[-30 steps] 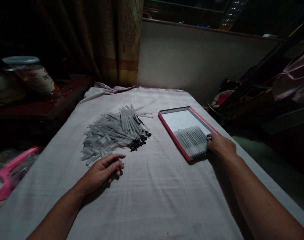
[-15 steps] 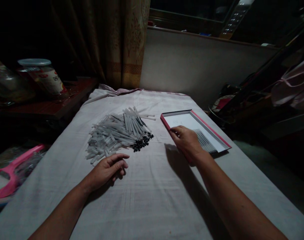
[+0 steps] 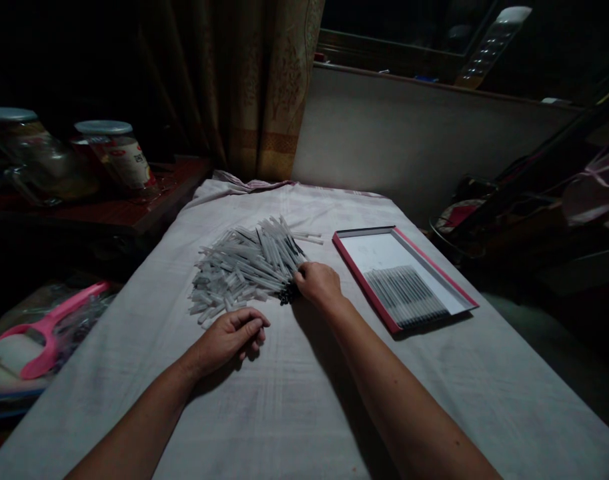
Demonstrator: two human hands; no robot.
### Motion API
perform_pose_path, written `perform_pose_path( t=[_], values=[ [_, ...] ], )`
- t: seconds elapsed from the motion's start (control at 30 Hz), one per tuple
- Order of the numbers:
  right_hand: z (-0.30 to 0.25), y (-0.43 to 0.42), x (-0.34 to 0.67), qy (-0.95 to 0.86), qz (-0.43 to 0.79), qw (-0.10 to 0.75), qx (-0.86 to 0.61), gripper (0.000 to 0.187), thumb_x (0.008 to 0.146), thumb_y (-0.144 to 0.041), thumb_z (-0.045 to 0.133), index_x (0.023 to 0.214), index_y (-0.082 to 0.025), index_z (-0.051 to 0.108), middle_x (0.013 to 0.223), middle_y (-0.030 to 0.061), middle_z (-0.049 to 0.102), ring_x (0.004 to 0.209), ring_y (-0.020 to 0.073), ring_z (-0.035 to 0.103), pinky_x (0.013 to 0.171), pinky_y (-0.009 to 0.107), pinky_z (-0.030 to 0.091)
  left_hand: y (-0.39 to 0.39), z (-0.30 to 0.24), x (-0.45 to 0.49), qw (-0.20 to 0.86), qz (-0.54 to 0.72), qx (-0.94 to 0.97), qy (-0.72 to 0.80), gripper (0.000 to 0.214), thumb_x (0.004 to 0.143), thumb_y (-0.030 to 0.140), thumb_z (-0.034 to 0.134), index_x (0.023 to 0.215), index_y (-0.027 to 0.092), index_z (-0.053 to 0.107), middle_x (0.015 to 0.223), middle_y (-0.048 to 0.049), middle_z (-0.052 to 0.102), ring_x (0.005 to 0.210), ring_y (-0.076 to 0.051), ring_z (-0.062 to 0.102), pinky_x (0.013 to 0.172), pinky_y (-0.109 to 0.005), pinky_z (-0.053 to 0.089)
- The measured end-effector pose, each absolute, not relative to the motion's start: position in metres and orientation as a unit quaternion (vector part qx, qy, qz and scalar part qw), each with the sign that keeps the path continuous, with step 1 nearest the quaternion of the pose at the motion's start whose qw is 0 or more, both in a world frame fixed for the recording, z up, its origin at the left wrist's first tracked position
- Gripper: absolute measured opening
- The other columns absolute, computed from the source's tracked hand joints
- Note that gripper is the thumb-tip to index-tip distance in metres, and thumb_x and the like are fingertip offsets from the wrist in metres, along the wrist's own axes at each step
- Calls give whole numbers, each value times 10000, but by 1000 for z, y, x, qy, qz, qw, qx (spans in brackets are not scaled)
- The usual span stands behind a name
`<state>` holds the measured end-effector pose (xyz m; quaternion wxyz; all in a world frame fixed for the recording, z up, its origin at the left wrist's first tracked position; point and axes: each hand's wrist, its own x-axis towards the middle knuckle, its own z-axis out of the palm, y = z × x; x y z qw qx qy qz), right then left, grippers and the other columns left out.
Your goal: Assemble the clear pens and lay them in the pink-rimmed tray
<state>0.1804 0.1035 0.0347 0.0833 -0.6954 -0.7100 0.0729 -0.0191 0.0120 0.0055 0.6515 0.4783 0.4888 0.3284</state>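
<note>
A heap of slim pens with translucent whitish barrels lies on the cloth, many black ends bunched at its right side. At those black ends, my right hand is closed in a pinch on a pen; its fingertips are partly hidden. My left hand rests on the cloth just in front of the heap, fingers loosely curled, thumb against the index finger, nothing visible in it. To the right lies a shallow red-edged box with a white inside. A row of pens lies side by side in its near part.
A white cloth covers the table. On the left, a dark red side table carries a lidded jar and a glass pitcher. Below it is a pink plastic item. A curtain and a wall stand behind.
My right hand has moved left from the box to the heap's black ends. The row of pens in the box is now uncovered. My left hand's fingers have curled in a little. The view has shifted slightly.
</note>
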Motion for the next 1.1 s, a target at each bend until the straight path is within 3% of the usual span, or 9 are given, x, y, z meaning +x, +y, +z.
perform_pose_path(
  t=[0.13, 0.2, 0.27, 0.37, 0.47, 0.63, 0.73, 0.9, 1.1],
  values=[
    [25, 88, 206, -657, 107, 260, -699, 264, 875, -325, 531, 910, -220, 770, 888, 86, 770, 822, 232, 701, 718, 307, 484, 11, -2, -20, 607, 344, 526, 485, 397, 795, 556, 649, 882, 169, 634, 653, 2, 611, 508, -112, 576, 394, -183, 366],
    [17, 73, 215, -646, 158, 373, -646, 256, 866, -333, 539, 889, -200, 757, 853, 70, 762, 744, 199, 684, 691, 287, 493, 9, -5, -21, 482, 387, 616, 488, 305, 863, 474, 603, 890, 176, 659, 701, -18, 650, 583, -137, 621, 499, -231, 475],
    [10, 58, 218, -646, 217, 439, -586, 239, 841, -339, 563, 867, -187, 745, 810, 59, 750, 690, 179, 665, 650, 270, 500, 7, -5, -20, 282, 441, 709, 473, 197, 899, 362, 595, 951, 195, 685, 853, -48, 700, 776, -177, 673, 710, -299, 544],
    [7, 40, 213, -685, 276, 440, -511, 194, 812, -303, 599, 854, -182, 745, 779, 50, 738, 686, 168, 658, 640, 260, 501, 6, 0, -18, 14, 455, 772, 443, 259, 913, 241, 599, 1166, 231, 652, 1186, -102, 664, 1138, -247, 604, 993, -411, 456],
    [10, 35, 205, -729, 314, 410, -449, 174, 816, -269, 613, 879, -188, 754, 811, 49, 751, 717, 163, 664, 654, 255, 500, 6, 2, -17, -95, 388, 799, 450, 328, 935, 225, 570, 1262, 221, 599, 1281, -126, 629, 1224, -284, 549, 1074, -494, 349],
    [9, 53, 204, -722, 321, 402, -463, 216, 864, -297, 577, 911, -193, 761, 860, 49, 766, 790, 178, 690, 734, 276, 520, 10, -7, -23, -52, 324, 817, 475, 243, 996, 271, 444, 1095, 199, 654, 975, -71, 734, 896, -229, 665, 903, -415, 455],
    [7, 69, 203, -696, 227, 352, -584, 236, 894, -305, 558, 953, -210, 766, 941, 52, 767, 878, 190, 693, 788, 281, 508, 12, -11, -26, 0, 334, 804, 491, 274, 1000, 310, 429, 1094, 184, 653, 971, -91, 728, 879, -226, 675, 786, -344, 503],
    [12, 87, 191, -705, 113, 173, -679, 254, 901, -415, 575, 973, -282, 779, 1018, 38, 753, 930, 205, 687, 752, 270, 477, 14, -13, -26, 40, 350, 793, 496, 250, 987, 316, 456, 1100, 208, 651, 1004, -86, 728, 933, -231, 684, 845, -354, 524],
    [17, 90, 192, -692, 87, 154, -700, 260, 911, -349, 535, 977, -287, 779, 1053, 37, 748, 943, 206, 682, 740, 266, 458, 14, -13, -26, 40, 361, 790, 494, 240, 984, 290, 465, 1113, 191, 641, 1015, -95, 726, 937, -228, 685, 850, -357, 538]
  ],
)
